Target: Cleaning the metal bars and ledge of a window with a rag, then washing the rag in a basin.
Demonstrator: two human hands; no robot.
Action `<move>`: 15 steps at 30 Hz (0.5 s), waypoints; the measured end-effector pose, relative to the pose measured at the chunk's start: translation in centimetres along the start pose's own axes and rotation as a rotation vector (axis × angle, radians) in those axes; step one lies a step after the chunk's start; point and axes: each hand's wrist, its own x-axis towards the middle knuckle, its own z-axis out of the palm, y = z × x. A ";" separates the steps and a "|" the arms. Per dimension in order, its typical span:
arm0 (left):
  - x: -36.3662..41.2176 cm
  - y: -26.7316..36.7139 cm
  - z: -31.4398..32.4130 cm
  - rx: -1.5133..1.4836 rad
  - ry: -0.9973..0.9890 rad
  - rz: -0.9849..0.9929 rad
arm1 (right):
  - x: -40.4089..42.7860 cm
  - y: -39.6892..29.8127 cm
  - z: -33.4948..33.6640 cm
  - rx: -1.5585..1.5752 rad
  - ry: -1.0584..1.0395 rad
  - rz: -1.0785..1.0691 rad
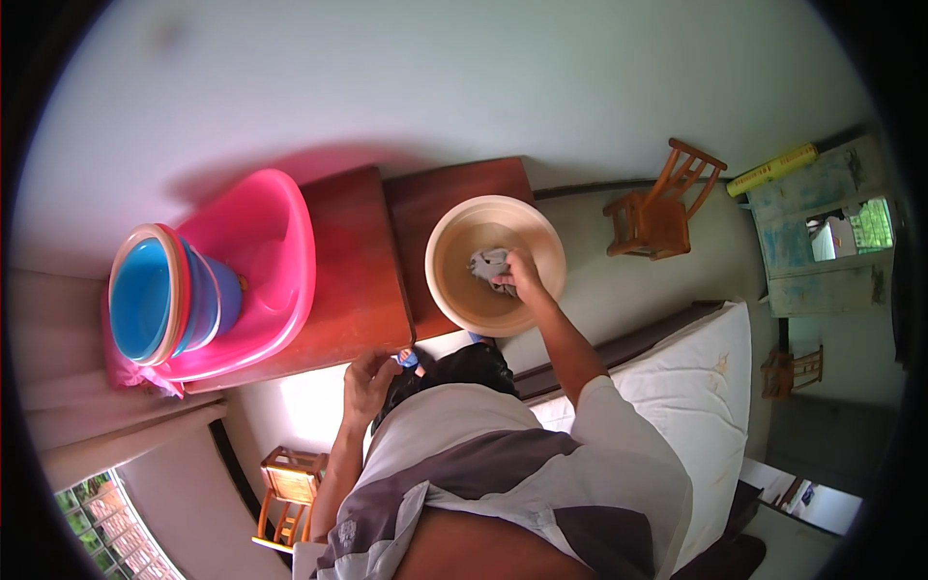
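Observation:
My right hand [522, 274] reaches into a cream plastic basin [442, 243] and grips a crumpled grey cloth [490, 262]. The basin's inside looks beige; whether it holds water is hard to tell. It stands at the right end of a reddish-brown wooden table [348, 246]. My left hand [370, 384] hangs beside the table's near edge, fingers loosely bent, with nothing visible in it.
On the table's left, a pink plastic tub [290, 290] holds several nested buckets [141, 290]. A wooden chair [656, 221] stands at right by the wall. Beside me is a bed with a white sheet [689, 384]. Another wooden chair [293, 482] stands behind, lower left.

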 end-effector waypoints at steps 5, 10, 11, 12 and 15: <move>3.0 -0.4 6.1 -0.199 -0.029 -0.086 | -1.0 -2.5 -3.1 0.174 -0.034 -0.034; 6.5 -1.1 11.9 -0.295 -0.092 -0.154 | 4.1 3.5 -5.3 -0.574 0.076 -0.276; 6.9 -0.7 13.0 -0.292 -0.096 -0.158 | 6.5 5.9 -6.8 -0.979 0.101 -0.404; 7.1 -0.7 13.5 -0.284 -0.080 -0.180 | 7.4 8.1 -7.2 -1.048 0.061 -0.506; 7.3 -1.3 14.6 -0.245 -0.040 -0.204 | 8.4 9.1 -6.5 -1.238 -0.096 -0.054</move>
